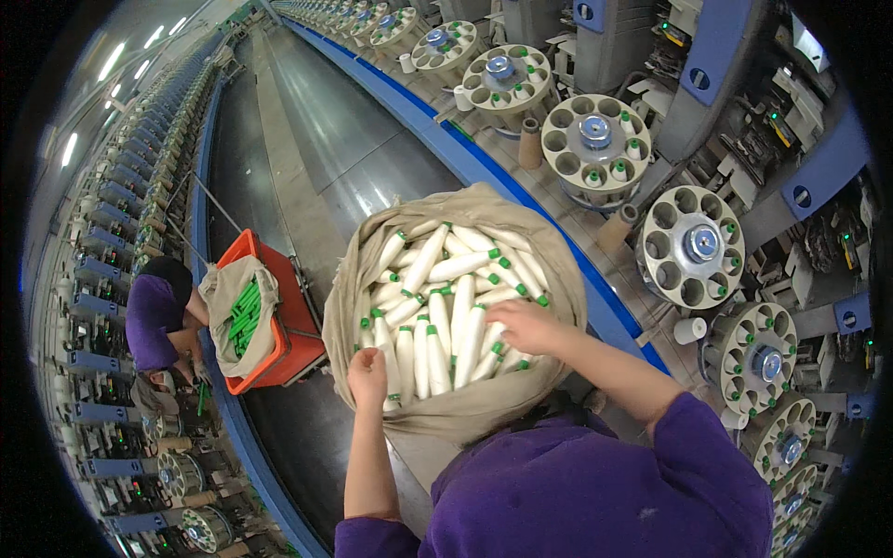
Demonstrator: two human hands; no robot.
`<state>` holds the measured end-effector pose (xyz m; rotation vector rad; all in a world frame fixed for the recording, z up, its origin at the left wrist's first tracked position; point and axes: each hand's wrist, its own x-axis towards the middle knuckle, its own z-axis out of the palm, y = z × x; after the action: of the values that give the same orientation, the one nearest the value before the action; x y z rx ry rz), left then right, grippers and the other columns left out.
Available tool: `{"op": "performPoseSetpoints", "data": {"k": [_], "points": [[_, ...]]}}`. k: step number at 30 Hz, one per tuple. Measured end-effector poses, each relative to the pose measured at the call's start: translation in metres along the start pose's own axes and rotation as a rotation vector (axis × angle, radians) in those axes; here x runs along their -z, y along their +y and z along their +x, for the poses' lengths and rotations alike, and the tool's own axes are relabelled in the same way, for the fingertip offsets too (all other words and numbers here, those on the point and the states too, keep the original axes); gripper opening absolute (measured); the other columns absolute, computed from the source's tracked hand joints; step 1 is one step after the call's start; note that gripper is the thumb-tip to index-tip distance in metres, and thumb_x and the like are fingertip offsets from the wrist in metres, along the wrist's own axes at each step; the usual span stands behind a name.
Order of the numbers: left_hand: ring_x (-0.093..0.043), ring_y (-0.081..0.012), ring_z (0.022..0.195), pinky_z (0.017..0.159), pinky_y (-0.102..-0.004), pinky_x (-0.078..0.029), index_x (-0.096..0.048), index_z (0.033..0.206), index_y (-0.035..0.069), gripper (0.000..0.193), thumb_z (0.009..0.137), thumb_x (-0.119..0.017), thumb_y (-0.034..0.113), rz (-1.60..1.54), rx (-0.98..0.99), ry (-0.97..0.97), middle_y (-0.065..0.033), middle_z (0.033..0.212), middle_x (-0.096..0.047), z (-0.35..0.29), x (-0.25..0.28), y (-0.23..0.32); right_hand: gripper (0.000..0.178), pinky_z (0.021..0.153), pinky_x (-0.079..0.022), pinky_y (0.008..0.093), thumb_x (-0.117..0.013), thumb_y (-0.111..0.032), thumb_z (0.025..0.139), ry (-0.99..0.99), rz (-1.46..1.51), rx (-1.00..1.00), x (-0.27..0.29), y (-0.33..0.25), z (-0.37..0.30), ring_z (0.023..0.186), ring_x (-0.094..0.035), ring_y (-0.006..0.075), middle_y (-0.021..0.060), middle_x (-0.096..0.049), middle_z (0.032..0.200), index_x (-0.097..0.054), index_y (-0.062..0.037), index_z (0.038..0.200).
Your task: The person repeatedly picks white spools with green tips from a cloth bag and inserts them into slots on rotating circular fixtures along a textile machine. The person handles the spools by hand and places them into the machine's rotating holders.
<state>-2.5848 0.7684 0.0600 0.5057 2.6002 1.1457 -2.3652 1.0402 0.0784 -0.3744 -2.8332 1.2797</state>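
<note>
A large round container lined with beige cloth point(535, 209) stands right in front of me, heaped with white yarn bobbins point(434, 365) that have green tips. At its near left rim, my left hand point(367, 377) is closed with fingers bent together; what they hold, if anything, is hidden. My right hand point(523, 327) reaches in over the right part of the heap. Its fingers curl at the green-tipped end of one bobbin point(470, 344), partly covering the bobbins beneath.
Machines with round bobbin magazines point(595, 151) line the right side behind a blue rail point(605, 316). To the left stands an orange cart point(279, 321) holding green tubes point(246, 321). A co-worker in purple point(158, 321) bends beside it at another machine row. A dark aisle floor point(344, 121) runs ahead.
</note>
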Motion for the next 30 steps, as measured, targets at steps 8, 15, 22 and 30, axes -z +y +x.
{"op": "performPoseSetpoints", "data": {"k": [8, 15, 22, 30], "points": [[-0.06, -0.0402, 0.102, 0.089, -0.0442, -0.047, -0.054, 0.118, -0.004, 0.055, 0.073, -0.067, 0.025, 0.46, 0.04, -0.321, -0.0262, 0.108, -0.063, 0.041, -0.032, 0.041, 0.027, 0.105, -0.027, 0.0606, -0.061, -0.008, 0.074, -0.099, -0.544, 0.203, -0.058, 0.001, 0.056, 0.112, -0.049, 0.0271, 0.0056, -0.055, 0.104, -0.06, -0.0156, 0.1], [-0.066, -0.0397, 0.087, 0.079, -0.0473, -0.051, -0.055, 0.101, 0.0, 0.044, 0.07, -0.066, 0.03, 0.581, -0.084, -0.529, -0.0244, 0.089, -0.067, -0.005, -0.069, 0.079, 0.035, 0.096, -0.04, 0.0504, -0.07, -0.024, 0.067, -0.566, -0.627, -0.092, -0.017, 0.003, 0.069, 0.104, -0.059, 0.0235, 0.0051, -0.064, 0.105, -0.065, -0.0152, 0.1], [-0.063, -0.027, 0.095, 0.087, -0.0356, -0.048, -0.057, 0.116, -0.004, 0.066, 0.064, -0.081, 0.029, 0.079, 0.15, -0.533, -0.0183, 0.108, -0.064, 0.026, -0.034, 0.064, 0.043, 0.081, -0.047, 0.043, -0.073, -0.03, 0.065, -0.714, -0.602, -0.145, 0.021, 0.01, 0.056, 0.087, -0.065, 0.0243, 0.0075, -0.069, 0.094, -0.069, -0.0096, 0.102], [-0.063, -0.0327, 0.095, 0.09, -0.0456, -0.05, -0.063, 0.106, -0.002, 0.039, 0.08, -0.059, 0.027, -1.146, 0.486, -0.89, -0.0196, 0.109, -0.064, 0.047, -0.014, 0.099, 0.064, 0.082, -0.05, 0.0306, -0.08, -0.032, 0.07, -0.212, 0.692, -0.712, 0.088, 0.026, -0.046, 0.095, -0.062, 0.019, 0.0109, -0.064, 0.107, -0.058, 0.0029, 0.119]]}}
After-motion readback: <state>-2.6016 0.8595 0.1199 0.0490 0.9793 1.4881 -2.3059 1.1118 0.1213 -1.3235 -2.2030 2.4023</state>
